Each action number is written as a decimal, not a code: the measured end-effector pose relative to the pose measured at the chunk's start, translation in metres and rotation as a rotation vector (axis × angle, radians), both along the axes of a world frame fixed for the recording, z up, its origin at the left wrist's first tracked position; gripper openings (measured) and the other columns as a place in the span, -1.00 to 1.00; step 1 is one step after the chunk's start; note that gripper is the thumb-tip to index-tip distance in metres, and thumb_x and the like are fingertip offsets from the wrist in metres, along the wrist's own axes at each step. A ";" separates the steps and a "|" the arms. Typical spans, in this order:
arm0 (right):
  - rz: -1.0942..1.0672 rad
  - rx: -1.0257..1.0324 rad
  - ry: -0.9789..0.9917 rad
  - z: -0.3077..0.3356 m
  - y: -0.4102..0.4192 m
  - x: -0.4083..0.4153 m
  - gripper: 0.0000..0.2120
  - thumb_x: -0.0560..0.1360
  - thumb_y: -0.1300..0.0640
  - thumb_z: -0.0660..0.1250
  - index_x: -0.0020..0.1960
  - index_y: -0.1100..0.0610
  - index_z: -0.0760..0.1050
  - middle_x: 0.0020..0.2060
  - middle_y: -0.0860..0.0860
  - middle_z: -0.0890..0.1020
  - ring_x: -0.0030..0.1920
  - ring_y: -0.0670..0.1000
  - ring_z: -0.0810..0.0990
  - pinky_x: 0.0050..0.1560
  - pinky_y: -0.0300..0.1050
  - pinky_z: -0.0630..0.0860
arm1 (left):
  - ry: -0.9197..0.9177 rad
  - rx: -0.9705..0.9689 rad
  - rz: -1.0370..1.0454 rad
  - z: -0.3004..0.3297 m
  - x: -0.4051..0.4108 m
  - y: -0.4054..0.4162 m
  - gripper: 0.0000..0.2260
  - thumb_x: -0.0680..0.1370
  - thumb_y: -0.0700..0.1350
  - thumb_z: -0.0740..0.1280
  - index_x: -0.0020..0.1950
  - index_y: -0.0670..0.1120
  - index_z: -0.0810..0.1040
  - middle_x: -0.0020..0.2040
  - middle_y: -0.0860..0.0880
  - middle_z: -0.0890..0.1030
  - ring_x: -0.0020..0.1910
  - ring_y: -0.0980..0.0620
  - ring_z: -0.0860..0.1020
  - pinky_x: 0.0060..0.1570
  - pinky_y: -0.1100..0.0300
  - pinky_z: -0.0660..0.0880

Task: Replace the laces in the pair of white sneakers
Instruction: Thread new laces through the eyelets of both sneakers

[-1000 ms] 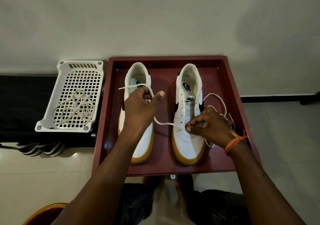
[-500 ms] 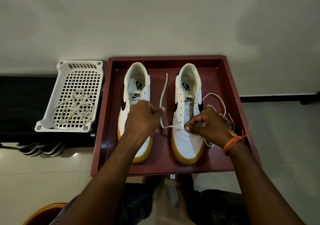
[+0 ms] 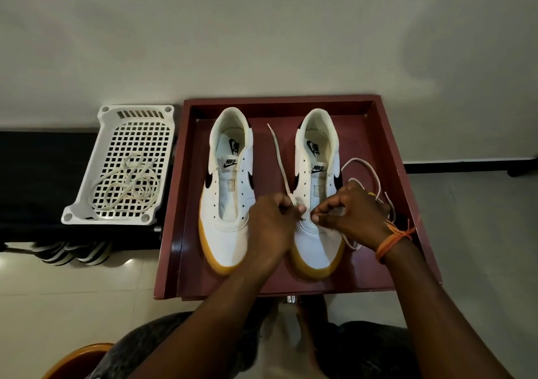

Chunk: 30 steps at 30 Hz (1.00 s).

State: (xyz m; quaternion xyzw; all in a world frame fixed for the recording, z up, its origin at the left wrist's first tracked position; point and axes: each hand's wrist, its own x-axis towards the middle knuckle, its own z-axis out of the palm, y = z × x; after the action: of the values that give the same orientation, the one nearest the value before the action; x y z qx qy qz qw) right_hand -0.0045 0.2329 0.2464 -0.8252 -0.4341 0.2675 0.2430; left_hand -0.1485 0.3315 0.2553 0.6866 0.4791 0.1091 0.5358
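Note:
Two white sneakers with gum soles stand side by side in a dark red tray (image 3: 407, 204). The left sneaker (image 3: 225, 201) has bare eyelets. A white lace (image 3: 279, 160) runs through the lowest eyelets of the right sneaker (image 3: 318, 157). My left hand (image 3: 269, 227) pinches the lace's left end at the low eyelets, and that end trails up between the shoes. My right hand (image 3: 353, 215) pinches the lace at the right side of the same eyelets. The lace's other half loops on the tray behind my right hand.
A white perforated plastic basket (image 3: 96, 206) left of the tray holds a coiled off-white lace (image 3: 128, 183). It rests on a black surface (image 3: 37, 174). Pale floor tiles lie below, with an orange rim (image 3: 75, 358) at the bottom left. A plain wall rises behind.
My left hand came down and to the right from above the left sneaker to the right sneaker's lowest eyelets, drawing the lace end along. The right hand stayed in place.

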 end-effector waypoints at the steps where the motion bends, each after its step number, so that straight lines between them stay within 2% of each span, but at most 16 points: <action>1: -0.003 -0.003 -0.002 0.000 0.000 0.000 -0.96 0.39 -0.04 0.52 -0.15 -0.14 0.69 -0.14 -0.05 0.62 -0.08 -0.17 0.35 -0.18 -0.31 0.21 | -0.005 0.034 -0.005 -0.002 0.000 0.003 -0.72 0.51 -0.09 0.46 -0.34 -0.10 0.49 -0.37 -0.08 0.61 -0.33 -0.07 0.63 -0.23 -0.08 0.63; 3: -0.016 -0.013 0.001 0.003 0.000 -0.001 -0.94 0.39 -0.04 0.52 -0.13 -0.12 0.70 -0.13 -0.05 0.57 -0.05 -0.13 0.37 -0.15 -0.26 0.25 | -0.051 -0.004 0.036 -0.002 0.003 0.010 -0.74 0.55 -0.15 0.42 -0.31 -0.14 0.48 -0.34 -0.08 0.63 -0.31 -0.03 0.66 -0.21 -0.11 0.64; 6: -0.022 -0.026 0.005 0.006 0.000 -0.001 -0.93 0.39 -0.02 0.53 -0.13 -0.10 0.71 -0.17 -0.11 0.53 0.00 -0.10 0.38 -0.14 -0.23 0.28 | -0.188 -0.038 0.180 0.009 0.005 0.034 -0.77 0.60 -0.18 0.35 -0.25 -0.13 0.47 -0.27 -0.09 0.66 -0.34 -0.08 0.68 -0.22 -0.14 0.65; 9: -0.023 -0.030 0.007 0.005 0.001 -0.002 -0.95 0.38 -0.04 0.53 -0.17 -0.14 0.69 -0.12 -0.04 0.58 0.01 -0.08 0.38 -0.17 -0.31 0.26 | -0.337 0.037 0.245 0.024 -0.002 0.065 -0.82 0.60 -0.19 0.35 -0.17 -0.24 0.52 -0.27 -0.15 0.65 -0.37 -0.08 0.66 -0.30 0.05 0.65; 11: -0.026 -0.039 -0.006 0.003 0.001 -0.001 -0.96 0.37 -0.07 0.52 -0.18 -0.16 0.68 -0.09 0.00 0.59 0.01 -0.07 0.40 -0.14 -0.26 0.29 | -0.400 0.025 0.259 0.028 -0.006 0.077 -0.81 0.60 -0.20 0.34 -0.09 -0.32 0.52 -0.26 -0.16 0.66 -0.37 -0.06 0.66 -0.33 0.15 0.63; 14: -0.035 -0.046 0.002 0.004 0.000 -0.001 -0.95 0.38 -0.07 0.52 -0.19 -0.15 0.68 -0.08 0.00 0.61 0.03 -0.07 0.41 -0.04 -0.15 0.35 | -0.470 -0.017 0.274 0.027 -0.004 0.076 -0.86 0.62 -0.22 0.31 -0.11 -0.26 0.49 -0.22 -0.18 0.65 -0.37 -0.04 0.66 -0.35 0.20 0.60; 16: -0.023 -0.038 -0.004 0.005 0.000 -0.001 -0.95 0.38 -0.07 0.52 -0.18 -0.14 0.69 -0.09 -0.02 0.60 0.03 -0.08 0.41 -0.04 -0.16 0.37 | -0.512 -0.090 0.292 0.027 -0.001 0.071 -0.87 0.63 -0.24 0.28 -0.08 -0.26 0.48 -0.19 -0.20 0.64 -0.40 0.00 0.64 -0.37 0.20 0.60; 18: -0.015 -0.034 0.013 0.008 -0.001 -0.001 -0.93 0.39 -0.04 0.52 -0.14 -0.10 0.70 -0.12 -0.04 0.54 -0.03 -0.13 0.40 -0.10 -0.24 0.35 | -0.427 -0.158 0.246 0.028 0.000 0.066 -0.83 0.64 -0.19 0.28 -0.03 -0.30 0.50 -0.16 -0.26 0.63 -0.44 0.01 0.62 -0.40 0.16 0.61; 21: 0.012 -0.022 0.039 0.004 -0.001 0.001 -0.93 0.39 -0.02 0.52 -0.13 -0.08 0.70 -0.17 -0.06 0.55 -0.08 -0.14 0.36 -0.10 -0.19 0.34 | -0.044 -0.047 0.032 0.034 -0.004 0.058 -0.53 0.60 0.14 0.30 -0.18 -0.28 0.56 -0.29 -0.22 0.65 -0.48 -0.07 0.63 -0.37 0.03 0.65; 23: 0.023 -0.011 0.035 0.002 0.000 0.001 -0.94 0.38 -0.02 0.53 -0.15 -0.09 0.70 -0.17 -0.05 0.60 -0.05 -0.11 0.36 -0.07 -0.13 0.39 | 0.197 0.043 -0.110 0.040 -0.007 0.048 -0.32 0.53 0.37 0.21 -0.26 -0.29 0.57 -0.43 -0.19 0.63 -0.54 -0.09 0.62 -0.36 0.05 0.64; 24: 0.021 -0.010 0.032 0.000 0.000 0.002 -0.94 0.38 -0.02 0.53 -0.15 -0.09 0.69 -0.18 -0.05 0.60 -0.04 -0.09 0.38 -0.07 -0.11 0.41 | 0.268 0.015 -0.155 0.042 -0.008 0.041 -0.28 0.50 0.41 0.21 -0.27 -0.29 0.57 -0.44 -0.19 0.63 -0.55 -0.10 0.61 -0.36 0.06 0.64; 25: 0.016 -0.007 0.029 -0.001 0.000 0.003 -0.94 0.37 -0.02 0.54 -0.16 -0.09 0.69 -0.20 -0.06 0.60 -0.04 -0.07 0.39 -0.08 -0.11 0.42 | 0.298 -0.044 -0.184 0.040 -0.008 0.035 -0.29 0.47 0.41 0.25 -0.26 -0.30 0.55 -0.43 -0.20 0.63 -0.54 -0.12 0.61 -0.36 0.04 0.64; 27: 0.014 0.022 0.028 -0.005 0.000 0.004 -0.95 0.37 -0.02 0.55 -0.20 -0.09 0.69 -0.29 -0.10 0.58 -0.06 -0.03 0.45 -0.13 -0.11 0.43 | 0.246 -0.114 -0.215 0.032 -0.007 0.021 -0.43 0.46 0.28 0.40 -0.29 -0.26 0.51 -0.40 -0.21 0.64 -0.49 -0.14 0.64 -0.34 -0.08 0.65; 30: 0.021 0.058 0.032 -0.009 0.000 0.004 -0.94 0.36 -0.04 0.56 -0.24 -0.11 0.69 -0.32 -0.11 0.60 -0.13 0.02 0.50 -0.16 -0.18 0.38 | 0.105 -0.018 -0.160 0.011 0.001 0.007 -0.64 0.48 0.04 0.49 -0.29 -0.22 0.53 -0.38 -0.17 0.64 -0.38 -0.13 0.66 -0.26 -0.16 0.63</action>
State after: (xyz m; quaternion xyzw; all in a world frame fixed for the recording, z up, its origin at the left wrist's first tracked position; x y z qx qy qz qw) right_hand -0.0003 0.2328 0.2374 -0.8088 -0.4465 0.2707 0.2707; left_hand -0.1476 0.3384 0.2662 0.7227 0.4512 0.0256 0.5229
